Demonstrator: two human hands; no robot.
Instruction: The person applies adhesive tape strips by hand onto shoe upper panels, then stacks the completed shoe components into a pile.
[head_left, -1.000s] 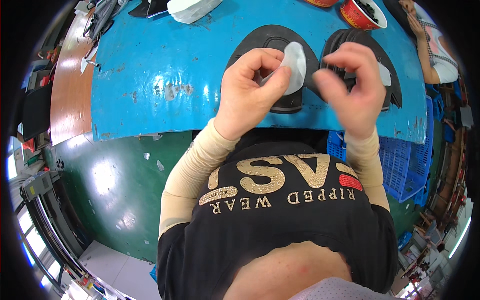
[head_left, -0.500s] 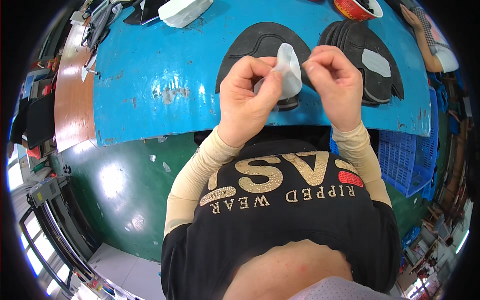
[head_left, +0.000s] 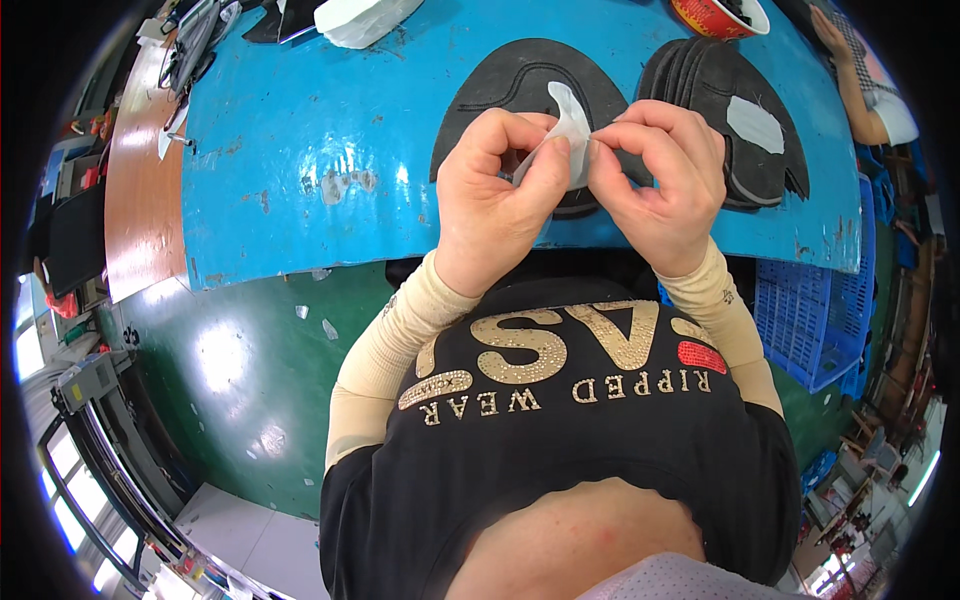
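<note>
Over the blue table [head_left: 300,130], a small, thin, translucent white piece [head_left: 567,112] stands up between my hands. My left hand [head_left: 490,205] pinches its lower left part between thumb and bent fingers. At the piece's right edge, thumb and forefinger of my right hand [head_left: 668,185] come together on it. Beneath lies a black curved panel [head_left: 480,95] with a stitched wavy line; my hands cover its nearer part. To the right rests a stack of similar black panels [head_left: 780,175], with a flat white patch [head_left: 755,125] on top.
A red bowl [head_left: 715,18] with dark bits stands at the far right. At the far left are a white bundle [head_left: 365,18] and cables [head_left: 200,50]. Another person's arm [head_left: 850,90] rests beyond the right edge. A blue crate [head_left: 815,320] sits below the table's right side.
My right hand has moved left, from beside the white piece onto its right edge. The piece has turned and looks narrower.
</note>
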